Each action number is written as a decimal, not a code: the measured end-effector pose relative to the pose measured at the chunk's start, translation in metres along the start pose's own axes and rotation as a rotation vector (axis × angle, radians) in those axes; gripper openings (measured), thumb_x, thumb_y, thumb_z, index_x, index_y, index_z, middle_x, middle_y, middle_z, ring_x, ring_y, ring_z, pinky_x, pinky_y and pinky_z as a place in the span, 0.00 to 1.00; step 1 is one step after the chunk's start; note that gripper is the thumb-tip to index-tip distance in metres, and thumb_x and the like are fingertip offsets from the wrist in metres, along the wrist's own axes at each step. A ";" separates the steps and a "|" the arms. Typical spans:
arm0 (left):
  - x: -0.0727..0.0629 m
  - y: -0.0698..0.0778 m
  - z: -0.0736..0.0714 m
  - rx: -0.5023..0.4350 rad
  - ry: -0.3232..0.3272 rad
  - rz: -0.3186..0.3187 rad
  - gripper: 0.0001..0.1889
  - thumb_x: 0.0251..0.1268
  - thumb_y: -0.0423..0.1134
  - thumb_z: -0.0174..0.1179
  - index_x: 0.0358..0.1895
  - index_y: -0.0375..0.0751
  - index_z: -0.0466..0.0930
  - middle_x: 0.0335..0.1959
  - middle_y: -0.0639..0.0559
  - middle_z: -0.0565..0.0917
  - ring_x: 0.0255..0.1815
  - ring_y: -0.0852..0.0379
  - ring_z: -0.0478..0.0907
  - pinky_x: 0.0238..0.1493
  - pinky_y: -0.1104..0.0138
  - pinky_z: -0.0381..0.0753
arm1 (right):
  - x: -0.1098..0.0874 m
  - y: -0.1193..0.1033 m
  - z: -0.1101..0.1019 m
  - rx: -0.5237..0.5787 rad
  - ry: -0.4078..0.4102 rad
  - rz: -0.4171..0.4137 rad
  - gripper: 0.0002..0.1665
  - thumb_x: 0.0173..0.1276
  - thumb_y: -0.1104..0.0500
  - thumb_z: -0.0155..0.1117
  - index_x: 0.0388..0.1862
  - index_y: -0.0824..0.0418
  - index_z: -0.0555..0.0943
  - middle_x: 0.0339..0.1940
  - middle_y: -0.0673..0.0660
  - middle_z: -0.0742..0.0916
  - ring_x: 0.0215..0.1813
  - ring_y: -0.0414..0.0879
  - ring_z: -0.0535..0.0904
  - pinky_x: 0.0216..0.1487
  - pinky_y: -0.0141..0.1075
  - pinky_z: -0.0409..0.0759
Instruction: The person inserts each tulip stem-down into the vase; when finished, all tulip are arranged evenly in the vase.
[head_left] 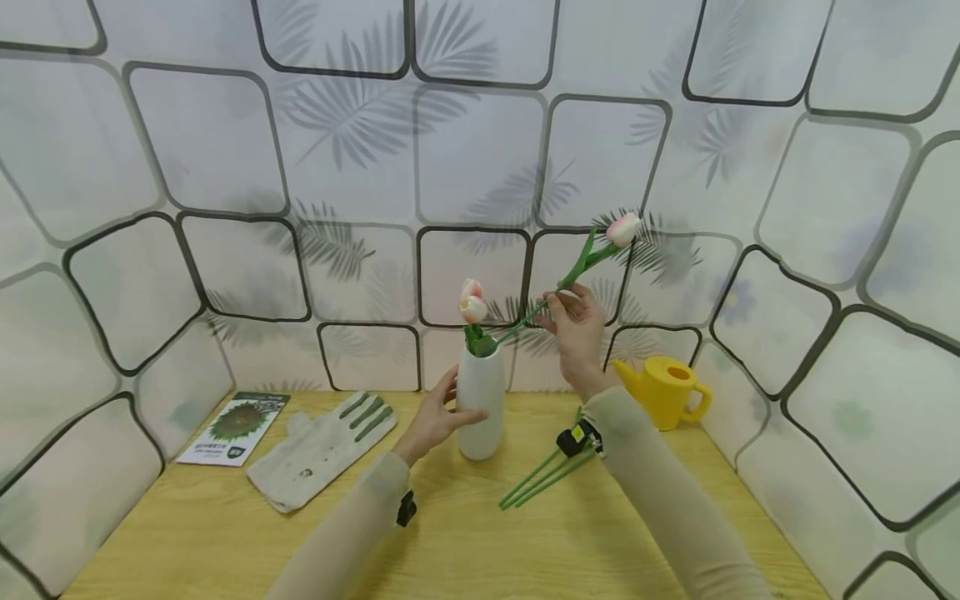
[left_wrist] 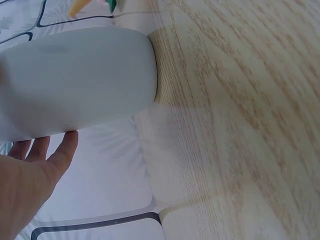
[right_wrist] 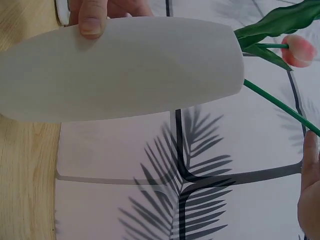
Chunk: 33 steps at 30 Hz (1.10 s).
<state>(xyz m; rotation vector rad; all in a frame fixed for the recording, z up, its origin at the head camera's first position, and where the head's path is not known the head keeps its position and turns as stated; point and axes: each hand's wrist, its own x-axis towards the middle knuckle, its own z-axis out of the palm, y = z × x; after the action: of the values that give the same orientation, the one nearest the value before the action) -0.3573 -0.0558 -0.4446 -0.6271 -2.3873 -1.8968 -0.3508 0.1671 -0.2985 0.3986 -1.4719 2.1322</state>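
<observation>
A tall white vase (head_left: 480,408) stands upright on the table with pink-and-white tulips (head_left: 472,310) in it. Around its side my left hand (head_left: 435,423) grips it, thumb in front and fingers at the far side; the left wrist view shows these fingers (left_wrist: 64,150) against the vase wall. Up and to the right, my right hand (head_left: 581,333) pinches the stem of another tulip (head_left: 577,268), which leans with its bloom to the upper right. The lower end of that green stem (right_wrist: 280,104) reaches into the vase mouth, and its tip is hidden inside.
Several green stems (head_left: 536,485) lie on the wooden table (head_left: 465,533) beneath my right forearm. A yellow watering can (head_left: 663,392) stands at the back right. To the left are a white-and-green glove (head_left: 326,454) and a sunflower seed packet (head_left: 234,429). Patterned walls enclose the table.
</observation>
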 end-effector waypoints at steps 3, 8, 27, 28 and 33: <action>0.000 0.000 0.000 0.012 -0.001 0.011 0.49 0.53 0.48 0.75 0.77 0.63 0.53 0.70 0.45 0.69 0.69 0.40 0.68 0.62 0.41 0.73 | -0.003 0.004 0.006 -0.029 -0.036 -0.019 0.12 0.69 0.64 0.64 0.50 0.58 0.79 0.40 0.55 0.86 0.44 0.47 0.85 0.46 0.48 0.85; -0.001 0.000 0.000 0.014 -0.002 0.016 0.49 0.54 0.47 0.74 0.77 0.61 0.54 0.70 0.44 0.69 0.69 0.40 0.68 0.62 0.41 0.73 | -0.006 0.010 0.014 -0.056 -0.077 -0.019 0.13 0.68 0.65 0.64 0.50 0.60 0.81 0.37 0.50 0.88 0.41 0.42 0.86 0.46 0.46 0.86; 0.000 0.003 -0.002 0.025 -0.008 0.001 0.48 0.53 0.47 0.75 0.75 0.70 0.55 0.69 0.49 0.70 0.70 0.44 0.68 0.62 0.44 0.74 | -0.016 0.034 0.024 -0.210 -0.144 0.135 0.21 0.71 0.66 0.60 0.62 0.69 0.77 0.54 0.72 0.83 0.42 0.44 0.87 0.48 0.39 0.85; 0.000 0.004 -0.002 0.029 -0.012 0.003 0.48 0.53 0.48 0.75 0.75 0.71 0.55 0.69 0.49 0.70 0.70 0.45 0.68 0.62 0.45 0.74 | -0.017 0.036 0.024 -0.228 -0.149 0.133 0.20 0.72 0.66 0.60 0.62 0.69 0.77 0.54 0.72 0.83 0.41 0.42 0.87 0.48 0.38 0.85; -0.002 0.003 -0.003 0.021 -0.014 0.003 0.48 0.53 0.49 0.75 0.74 0.73 0.54 0.69 0.50 0.70 0.69 0.45 0.69 0.62 0.45 0.74 | -0.020 0.043 0.027 -0.332 -0.172 0.121 0.17 0.72 0.64 0.61 0.57 0.68 0.81 0.52 0.69 0.85 0.41 0.39 0.86 0.48 0.35 0.85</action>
<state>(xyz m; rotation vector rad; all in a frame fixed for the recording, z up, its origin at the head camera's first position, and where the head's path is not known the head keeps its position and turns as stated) -0.3552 -0.0589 -0.4414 -0.6450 -2.4102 -1.8697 -0.3599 0.1252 -0.3318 0.3843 -1.9533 1.9310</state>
